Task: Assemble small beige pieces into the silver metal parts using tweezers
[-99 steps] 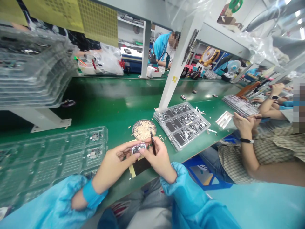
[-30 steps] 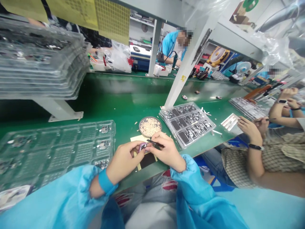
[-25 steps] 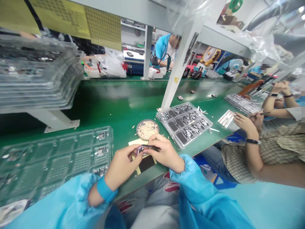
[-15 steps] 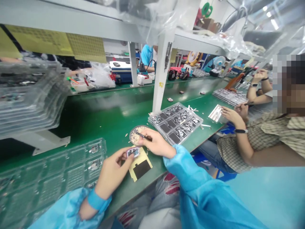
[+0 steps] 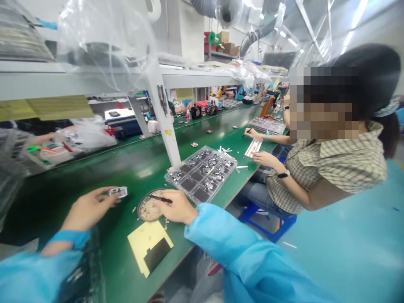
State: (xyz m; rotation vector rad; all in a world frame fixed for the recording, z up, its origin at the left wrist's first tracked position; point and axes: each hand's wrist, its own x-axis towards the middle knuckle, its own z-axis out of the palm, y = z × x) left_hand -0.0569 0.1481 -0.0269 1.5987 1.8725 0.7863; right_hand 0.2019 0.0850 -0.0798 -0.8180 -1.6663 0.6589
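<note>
Between its thumb and fingers, my left hand [image 5: 89,209] holds a small white-rimmed part [image 5: 118,192] above the green bench. My right hand [image 5: 176,206] grips a dark, thin, pen-like tool [image 5: 160,198] over a round dish [image 5: 148,216] of small beige pieces. Below the dish lies a yellow sheet [image 5: 139,242] with a black rectangle [image 5: 157,255] on it. A clear compartment tray [image 5: 202,172] with metallic parts sits beyond my right hand.
A white post [image 5: 166,130] rises from the green bench [image 5: 143,162] behind the tray. On the right a seated person [image 5: 322,168] in a checked shirt works over a white strip sheet [image 5: 253,147]. Stacked clear trays [image 5: 11,176] stand at far left.
The view has turned to the right. My left hand, with the part, has moved away from the yellow sheet and apart from my right hand. The tool is now over the dish.
</note>
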